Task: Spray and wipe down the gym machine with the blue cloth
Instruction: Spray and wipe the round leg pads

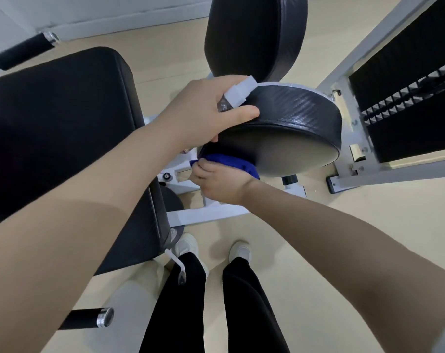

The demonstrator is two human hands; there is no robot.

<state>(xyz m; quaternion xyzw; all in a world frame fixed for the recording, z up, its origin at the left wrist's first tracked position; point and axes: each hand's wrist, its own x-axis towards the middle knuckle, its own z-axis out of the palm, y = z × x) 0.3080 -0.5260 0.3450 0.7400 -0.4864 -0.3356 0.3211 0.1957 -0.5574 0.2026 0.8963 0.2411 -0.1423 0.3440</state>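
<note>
Right hand (222,183) bunching blue cloth (231,165) against underside of round black pad (290,118). Left hand (206,110) gripping what's probably spray bottle (238,94), resting on pad's top edge.

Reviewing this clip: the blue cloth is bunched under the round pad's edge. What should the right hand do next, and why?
Probably slide the blue cloth further along the round pad rim. The right hand grips it against the pad's lower left edge only, while the left hand, holding the spray bottle, rests on the pad's top edge.
</note>
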